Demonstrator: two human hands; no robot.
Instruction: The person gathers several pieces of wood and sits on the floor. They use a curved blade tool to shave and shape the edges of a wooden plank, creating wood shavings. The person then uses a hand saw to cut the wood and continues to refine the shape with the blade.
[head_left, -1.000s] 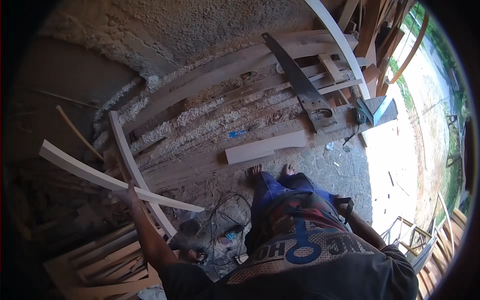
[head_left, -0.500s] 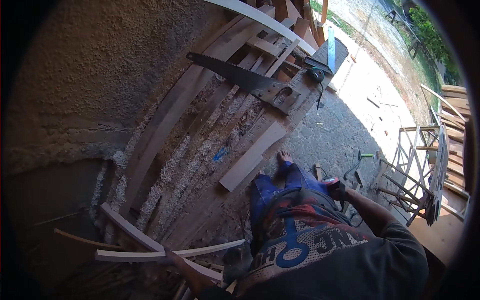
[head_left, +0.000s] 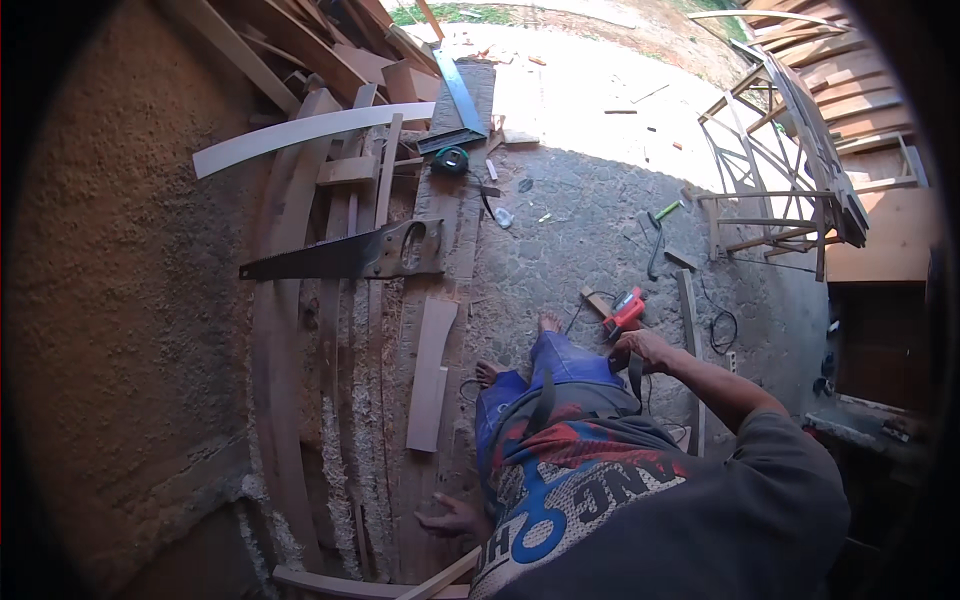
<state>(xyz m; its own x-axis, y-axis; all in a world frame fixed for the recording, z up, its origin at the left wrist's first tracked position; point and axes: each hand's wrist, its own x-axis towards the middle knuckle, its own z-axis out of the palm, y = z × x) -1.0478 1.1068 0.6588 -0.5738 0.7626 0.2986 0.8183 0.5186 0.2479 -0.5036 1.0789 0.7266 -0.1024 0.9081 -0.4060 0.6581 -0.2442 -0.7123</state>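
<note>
My left hand (head_left: 452, 518) is low over the bench, its fingers stretched apart and holding nothing. Near it lie pale curved wood strips (head_left: 350, 584), partly cut off by the lower edge. My right hand (head_left: 642, 352) hangs by my right thigh with curled fingers; what is in them, if anything, I cannot make out. Just beyond it is a red power tool (head_left: 626, 312), apparently on the floor. A shaped wood piece (head_left: 430, 375) rests on the bench plank (head_left: 410, 500). Farther up, a handsaw (head_left: 345, 255) lies across the planks.
A tape measure (head_left: 451, 160) and a try square (head_left: 460, 95) sit at the bench's far end. A long pale curved strip (head_left: 310, 135) crosses behind them. On the right floor are a green-handled hammer (head_left: 668, 211), a long batten (head_left: 692, 350) and a wooden frame (head_left: 770, 220).
The view has swung round. My left hand has let go of the pale strips and now lies open over the bench. My right arm stays at my right side.
</note>
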